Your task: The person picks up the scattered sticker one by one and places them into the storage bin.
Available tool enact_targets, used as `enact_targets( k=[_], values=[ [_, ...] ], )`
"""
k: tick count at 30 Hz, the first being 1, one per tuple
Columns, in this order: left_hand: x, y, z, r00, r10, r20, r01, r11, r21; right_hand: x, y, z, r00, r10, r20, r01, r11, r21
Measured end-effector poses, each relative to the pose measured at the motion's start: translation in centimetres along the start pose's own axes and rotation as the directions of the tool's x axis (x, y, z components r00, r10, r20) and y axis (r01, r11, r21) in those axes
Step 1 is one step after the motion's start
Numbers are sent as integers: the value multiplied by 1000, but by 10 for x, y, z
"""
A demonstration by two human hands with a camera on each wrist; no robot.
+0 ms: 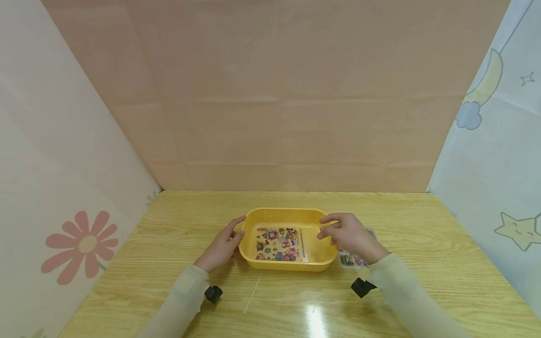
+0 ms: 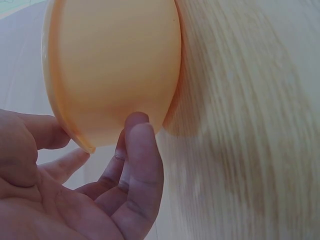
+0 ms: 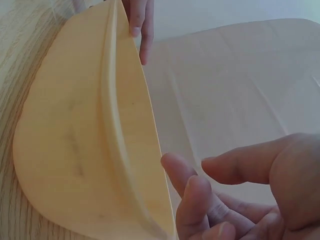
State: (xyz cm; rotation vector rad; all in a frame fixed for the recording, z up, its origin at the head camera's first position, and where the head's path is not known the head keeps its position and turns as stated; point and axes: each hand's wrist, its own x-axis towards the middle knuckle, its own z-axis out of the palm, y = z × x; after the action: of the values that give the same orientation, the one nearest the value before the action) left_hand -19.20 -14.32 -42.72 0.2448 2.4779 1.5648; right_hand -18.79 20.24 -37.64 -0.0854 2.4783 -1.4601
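Observation:
A yellow plastic basin (image 1: 291, 267) with rounded corners stands on the table. Inside it, toward the left, lies a clear sheet of colourful cartoon stickers (image 1: 276, 245). My left hand (image 1: 220, 246) grips the basin's left end; in the left wrist view the thumb (image 2: 42, 131) is at the rim and other fingers bend by the outer wall. Over the basin's right end hovers my right hand (image 1: 350, 236), its fingers loosely bent and holding nothing. In the right wrist view, those fingertips (image 3: 172, 165) are close to the rim; whether they touch it I cannot tell.
Another colourful sticker sheet (image 1: 352, 259) lies on the wooden table (image 1: 190, 206) right of the basin, partly hidden under my right wrist. A plain beige wall (image 1: 279, 131) rises behind the table, with patterned panels at both sides.

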Motion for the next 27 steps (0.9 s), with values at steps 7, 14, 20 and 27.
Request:
enact_targets(
  k=[7, 14, 20, 27],
  values=[
    [2, -2, 1, 1000, -11, -18, 11, 1000, 14, -3, 10, -12, 1000, -6, -27, 6, 1000, 12],
    [0, -1, -1, 1000, -7, 1, 7, 1000, 9, -8, 20, -21, 998, 4, -58, -3, 1000, 4],
    [1, -1, 0, 1000, -12, 3, 12, 1000, 15, -13, 32, -30, 997, -2, -74, -1, 999, -40],
    [0, 1, 0, 1000, -13, 2, 13, 1000, 18, -20, 51, -42, 996, 2, -88, -8, 997, -71]
  ],
)
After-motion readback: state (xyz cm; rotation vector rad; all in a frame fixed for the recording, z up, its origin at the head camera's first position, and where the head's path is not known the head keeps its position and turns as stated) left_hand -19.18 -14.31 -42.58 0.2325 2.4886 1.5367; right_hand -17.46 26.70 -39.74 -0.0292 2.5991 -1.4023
